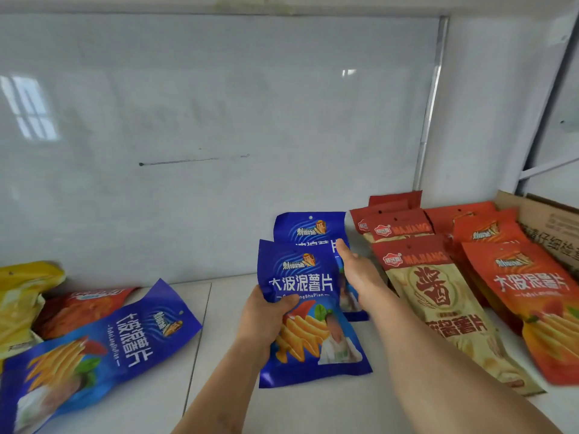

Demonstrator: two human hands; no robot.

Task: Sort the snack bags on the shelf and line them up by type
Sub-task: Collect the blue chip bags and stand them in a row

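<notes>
Snack bag in blue [308, 311] is pinched by left hand [263, 317]; right hand [360, 277], fingers loosely together, steadies rear blue bag [308, 228]. Glossy film may slip, toppling both.

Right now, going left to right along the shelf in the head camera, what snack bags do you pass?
Yellow bag → loose blue bag lying tilted → blue bag in the left hand → tan Majiang bag → orange-red bag.
</notes>
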